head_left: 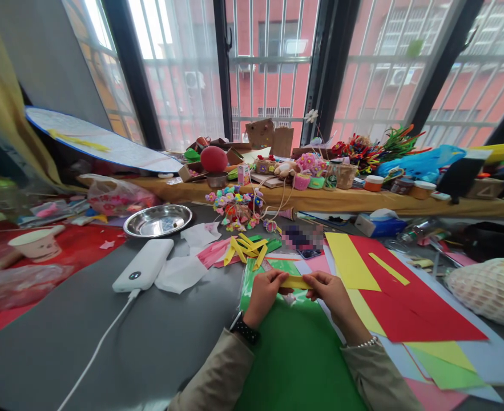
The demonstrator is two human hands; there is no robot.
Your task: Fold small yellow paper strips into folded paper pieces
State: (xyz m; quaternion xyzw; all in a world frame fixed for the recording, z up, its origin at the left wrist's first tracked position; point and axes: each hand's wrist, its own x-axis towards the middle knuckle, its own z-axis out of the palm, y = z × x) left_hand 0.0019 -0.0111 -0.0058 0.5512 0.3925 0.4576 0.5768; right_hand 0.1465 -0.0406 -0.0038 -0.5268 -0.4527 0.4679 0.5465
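Note:
A short yellow paper strip (pixel 295 282) is stretched level between my two hands. My left hand (pixel 267 290) pinches its left end, and my right hand (pixel 325 288) pinches the right end. Both hands hover over a green sheet (pixel 297 348) on the table. Just beyond them lies a small pile of folded yellow paper strips (pixel 247 249), with green and pink paper strips beside it. To the right, one loose yellow strip (pixel 389 269) rests on a red paper sheet (pixel 418 308).
A white power bank (pixel 144 265) with a cable lies left, near a round metal dish (pixel 158 221) and white tissues (pixel 181 274). Colourful craft flowers (pixel 237 206) stand behind the pile. A paper cup (pixel 36 245) is far left; a netted white bundle (pixel 489 290) is far right.

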